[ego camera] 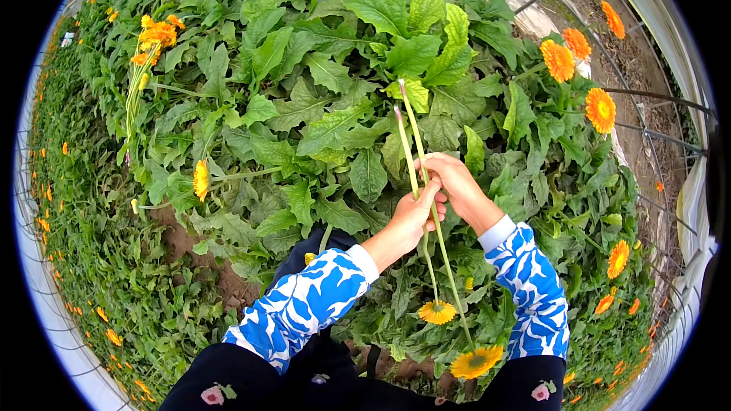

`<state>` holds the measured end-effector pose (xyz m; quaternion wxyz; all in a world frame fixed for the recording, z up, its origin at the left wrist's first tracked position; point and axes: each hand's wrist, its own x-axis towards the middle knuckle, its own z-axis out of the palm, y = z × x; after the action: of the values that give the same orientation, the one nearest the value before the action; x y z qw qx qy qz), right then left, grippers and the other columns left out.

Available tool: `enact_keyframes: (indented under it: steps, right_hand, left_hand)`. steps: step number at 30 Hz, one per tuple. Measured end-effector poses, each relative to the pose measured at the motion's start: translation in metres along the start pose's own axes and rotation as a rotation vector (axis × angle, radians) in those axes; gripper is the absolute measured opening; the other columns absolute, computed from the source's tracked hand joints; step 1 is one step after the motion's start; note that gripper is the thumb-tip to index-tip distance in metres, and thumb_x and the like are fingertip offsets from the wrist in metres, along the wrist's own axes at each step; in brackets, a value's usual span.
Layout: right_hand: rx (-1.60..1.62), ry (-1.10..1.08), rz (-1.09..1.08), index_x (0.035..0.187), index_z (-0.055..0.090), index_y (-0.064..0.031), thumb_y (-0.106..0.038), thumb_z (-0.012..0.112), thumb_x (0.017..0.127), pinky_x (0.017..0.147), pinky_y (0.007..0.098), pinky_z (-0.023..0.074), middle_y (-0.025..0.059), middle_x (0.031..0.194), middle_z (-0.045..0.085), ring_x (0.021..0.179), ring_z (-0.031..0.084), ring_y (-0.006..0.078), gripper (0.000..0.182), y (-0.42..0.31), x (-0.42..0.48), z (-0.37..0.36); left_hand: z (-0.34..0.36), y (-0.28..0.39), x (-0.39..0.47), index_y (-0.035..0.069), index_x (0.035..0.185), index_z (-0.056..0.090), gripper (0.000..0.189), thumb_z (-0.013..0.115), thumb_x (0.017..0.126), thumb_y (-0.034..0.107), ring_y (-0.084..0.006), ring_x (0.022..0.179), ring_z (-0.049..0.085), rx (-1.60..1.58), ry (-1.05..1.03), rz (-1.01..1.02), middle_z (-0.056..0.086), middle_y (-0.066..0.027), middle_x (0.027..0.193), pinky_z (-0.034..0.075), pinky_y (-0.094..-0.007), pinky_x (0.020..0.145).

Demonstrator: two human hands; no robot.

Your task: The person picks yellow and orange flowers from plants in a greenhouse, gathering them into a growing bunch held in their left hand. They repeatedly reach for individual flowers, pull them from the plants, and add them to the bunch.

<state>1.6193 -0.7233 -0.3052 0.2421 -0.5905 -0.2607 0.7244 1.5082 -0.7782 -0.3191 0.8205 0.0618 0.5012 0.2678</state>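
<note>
Two cut gerbera stems cross my hands, their pale pinkish ends pointing away and their flower heads hanging towards me. My left hand (402,222) is closed around the shorter gerbera stem (407,148), with its yellow head (437,313) below. Pinched in the fingers of my right hand (454,185) is the longer gerbera stem (412,117), which ends in a larger yellow-orange head (477,362). My hands touch each other, so part of both stems is hidden. Broad green gerbera leaves (365,174) lie beneath them.
A bundle of cut orange gerberas (140,71) rests on leaves at the upper left. One orange bloom (201,181) stands left of centre, several more (600,110) at the right. Bare soil (228,282) shows lower left. Metal rods (657,91) and plastic sheeting (694,182) run along the right.
</note>
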Motion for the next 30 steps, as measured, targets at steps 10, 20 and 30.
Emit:
enact_keyframes:
  steps: [10,20,30]
  right_hand:
    - [-0.001,0.231,-0.37,0.11,0.061,-0.0048,-0.018,0.048,0.093,0.077,0.0255,0.0442,0.0018,0.093,0.061,0.085,0.056,0.0111,0.025,0.013,-0.108,-0.045]
    - [0.136,0.267,-0.33,0.097,0.059,-0.0062,-0.015,0.065,0.084,0.06,0.0204,0.0435,-0.0007,0.085,0.061,0.072,0.056,0.0066,0.017,0.07,-0.155,-0.05]
    - [-0.463,0.614,-0.507,0.07,0.06,-0.0043,-0.021,0.075,0.069,0.047,0.0293,0.0378,0.0024,0.062,0.05,0.051,0.048,0.0146,0.023,0.066,-0.147,-0.011]
  left_hand:
    - [0.032,-0.016,-0.02,0.009,0.09,0.056,0.02,0.055,0.091,0.029,-0.01,0.067,0.051,0.06,-0.398,0.013,0.052,0.0,0.073,0.031,-0.0198,0.049]
    - [0.032,-0.021,-0.01,0.003,0.096,0.056,0.028,0.041,0.097,0.027,-0.0156,0.069,0.05,-0.184,-0.64,0.005,0.054,-0.0061,0.077,0.04,-0.0248,0.056]
    - [0.065,-0.007,-0.003,0.004,0.095,0.053,0.027,0.04,0.098,0.027,-0.0162,0.071,0.048,-0.153,-0.5,0.143,0.052,-0.0074,0.079,0.04,-0.0258,0.058]
